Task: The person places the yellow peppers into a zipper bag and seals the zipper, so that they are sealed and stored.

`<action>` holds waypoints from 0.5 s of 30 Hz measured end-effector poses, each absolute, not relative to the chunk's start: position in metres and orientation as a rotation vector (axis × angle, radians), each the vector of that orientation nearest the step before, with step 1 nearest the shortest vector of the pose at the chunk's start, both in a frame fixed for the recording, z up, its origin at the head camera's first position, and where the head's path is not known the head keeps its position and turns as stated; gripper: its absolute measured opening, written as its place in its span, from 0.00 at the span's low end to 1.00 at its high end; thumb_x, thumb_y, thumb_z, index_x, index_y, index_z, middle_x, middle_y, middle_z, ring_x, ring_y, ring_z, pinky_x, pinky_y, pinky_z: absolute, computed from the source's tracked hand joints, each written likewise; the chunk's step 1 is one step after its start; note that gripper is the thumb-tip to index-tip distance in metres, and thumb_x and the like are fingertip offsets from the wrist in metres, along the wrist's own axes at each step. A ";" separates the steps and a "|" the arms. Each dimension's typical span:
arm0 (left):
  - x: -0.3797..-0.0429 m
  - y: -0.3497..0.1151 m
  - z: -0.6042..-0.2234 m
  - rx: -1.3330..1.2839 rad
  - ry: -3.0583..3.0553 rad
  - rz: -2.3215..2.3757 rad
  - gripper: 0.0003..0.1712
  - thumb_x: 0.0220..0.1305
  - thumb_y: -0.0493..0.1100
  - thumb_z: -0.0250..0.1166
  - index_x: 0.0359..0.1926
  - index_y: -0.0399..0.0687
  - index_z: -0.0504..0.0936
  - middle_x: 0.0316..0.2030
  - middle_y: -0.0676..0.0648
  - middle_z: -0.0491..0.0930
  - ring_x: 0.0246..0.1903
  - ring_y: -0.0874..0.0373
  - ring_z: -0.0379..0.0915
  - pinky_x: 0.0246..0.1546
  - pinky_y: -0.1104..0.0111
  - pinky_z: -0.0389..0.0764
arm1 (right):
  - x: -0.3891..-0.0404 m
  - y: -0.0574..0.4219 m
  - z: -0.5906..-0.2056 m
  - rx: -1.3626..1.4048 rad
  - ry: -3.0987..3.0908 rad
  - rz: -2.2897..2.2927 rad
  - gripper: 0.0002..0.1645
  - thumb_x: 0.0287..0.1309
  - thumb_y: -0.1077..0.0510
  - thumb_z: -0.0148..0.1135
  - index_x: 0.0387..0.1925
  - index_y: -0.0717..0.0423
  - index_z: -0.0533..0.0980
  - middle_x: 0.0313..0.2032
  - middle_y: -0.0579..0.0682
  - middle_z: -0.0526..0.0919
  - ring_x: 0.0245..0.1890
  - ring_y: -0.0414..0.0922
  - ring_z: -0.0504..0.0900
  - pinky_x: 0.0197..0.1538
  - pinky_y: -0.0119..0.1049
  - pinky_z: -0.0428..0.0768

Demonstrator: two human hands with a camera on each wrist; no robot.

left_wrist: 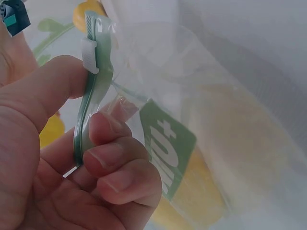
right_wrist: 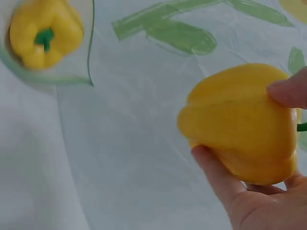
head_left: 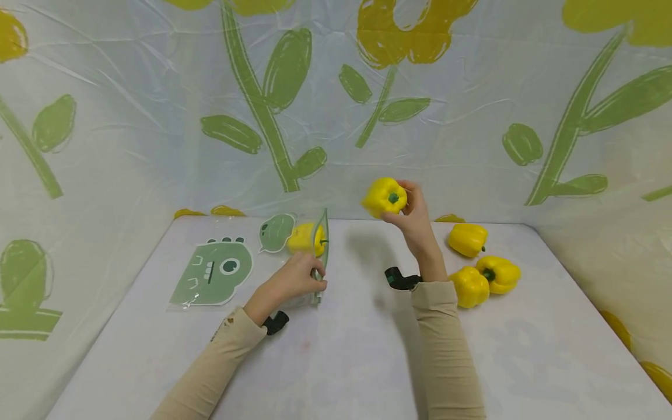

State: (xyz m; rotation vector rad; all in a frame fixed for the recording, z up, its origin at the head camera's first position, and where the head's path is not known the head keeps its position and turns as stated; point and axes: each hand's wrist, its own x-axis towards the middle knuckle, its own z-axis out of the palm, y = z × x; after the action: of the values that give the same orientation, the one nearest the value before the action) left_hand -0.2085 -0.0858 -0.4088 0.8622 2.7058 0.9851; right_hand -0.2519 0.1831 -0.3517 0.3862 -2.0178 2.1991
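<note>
A clear zip bag printed with a green cartoon monster point(head_left: 231, 286) lies on the left of the table, its green-edged mouth facing right. One yellow bell pepper point(head_left: 301, 239) is inside, near that mouth. My left hand point(head_left: 294, 277) grips the near part of the bag's edge; the left wrist view shows the green zip strip point(left_wrist: 82, 122) between thumb and fingers, with a white slider point(left_wrist: 89, 56) above. Raised over the table, my right hand point(head_left: 417, 224) holds another yellow bell pepper point(head_left: 378, 197) between thumb and fingers. Its green stem points toward the head camera.
Three more yellow peppers lie on the table at the right: one at the back point(head_left: 467, 239) and two touching each other point(head_left: 471, 287) in front of it. A flower-printed sheet point(head_left: 336, 169) hangs behind the white table point(head_left: 336, 361) and along both sides.
</note>
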 end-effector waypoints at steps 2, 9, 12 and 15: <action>-0.208 -0.086 -0.409 0.860 2.707 0.984 0.08 0.53 0.35 0.69 0.35 0.34 0.88 0.27 0.48 0.83 0.18 0.63 0.67 0.22 0.73 0.71 | -0.254 0.173 -0.361 0.380 -1.881 2.341 0.39 0.51 0.78 0.59 0.62 0.53 0.60 0.63 0.53 0.61 0.56 0.49 0.68 0.55 0.33 0.75; -0.210 -0.088 -0.411 0.841 2.726 0.961 0.07 0.53 0.37 0.70 0.34 0.38 0.88 0.27 0.49 0.82 0.20 0.63 0.69 0.25 0.72 0.73 | -0.263 0.146 -0.399 0.252 -1.774 2.598 0.42 0.50 0.79 0.58 0.66 0.53 0.61 0.63 0.56 0.61 0.57 0.52 0.71 0.57 0.36 0.77; -0.210 -0.088 -0.411 0.847 2.737 0.949 0.06 0.53 0.37 0.70 0.33 0.39 0.88 0.26 0.50 0.81 0.20 0.63 0.68 0.24 0.72 0.72 | -0.266 0.143 -0.414 0.175 -1.803 2.679 0.44 0.51 0.79 0.57 0.69 0.56 0.60 0.64 0.57 0.62 0.55 0.51 0.72 0.55 0.35 0.77; -0.211 -0.088 -0.411 0.871 2.726 0.958 0.07 0.53 0.37 0.69 0.33 0.39 0.88 0.24 0.51 0.80 0.19 0.64 0.66 0.23 0.72 0.71 | -0.268 0.142 -0.425 0.129 -1.819 2.746 0.44 0.52 0.80 0.54 0.71 0.58 0.58 0.64 0.58 0.63 0.53 0.50 0.72 0.52 0.33 0.78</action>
State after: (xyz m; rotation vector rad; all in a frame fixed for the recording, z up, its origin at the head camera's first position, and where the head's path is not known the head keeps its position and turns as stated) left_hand -0.2108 -0.0884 -0.4105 0.8709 2.7258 0.9584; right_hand -0.2683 0.1425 -0.4253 0.1287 -1.8194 2.7463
